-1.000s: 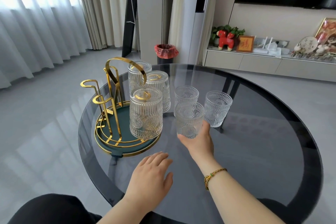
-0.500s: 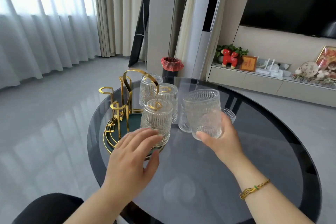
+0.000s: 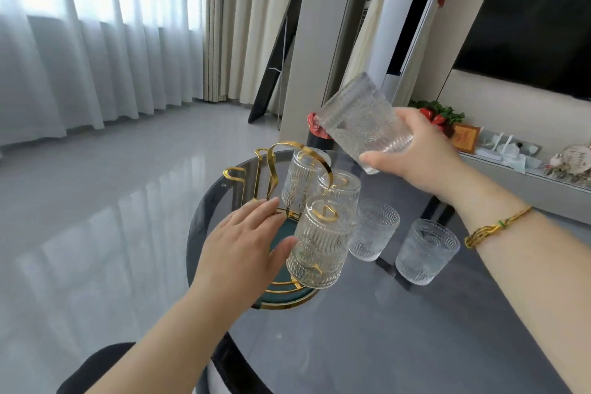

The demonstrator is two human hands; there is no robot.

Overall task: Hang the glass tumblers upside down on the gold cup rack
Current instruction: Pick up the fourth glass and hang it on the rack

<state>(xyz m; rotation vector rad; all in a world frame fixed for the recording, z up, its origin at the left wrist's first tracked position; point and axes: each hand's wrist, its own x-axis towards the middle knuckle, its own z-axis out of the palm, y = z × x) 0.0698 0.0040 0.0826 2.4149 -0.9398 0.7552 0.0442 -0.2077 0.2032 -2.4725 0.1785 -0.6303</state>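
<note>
Glass tumbler [image 3: 363, 121] tilted in your right hand's [image 3: 425, 150] grip above the gold rack [image 3: 271, 166], your left hand [image 3: 243, 249] spread open beside a hung tumbler [image 3: 321, 245].

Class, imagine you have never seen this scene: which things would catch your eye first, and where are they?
Probably the glass tumbler held tilted in the right hand, raised above the table. Below it, the gold cup rack at the dark glass table's far left edge carries three upturned tumblers, with the left hand open beside it.

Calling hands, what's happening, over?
Right hand grips tilted tumbler aloft. Left hand open by gold rack. Three hung, two waiting.
</note>
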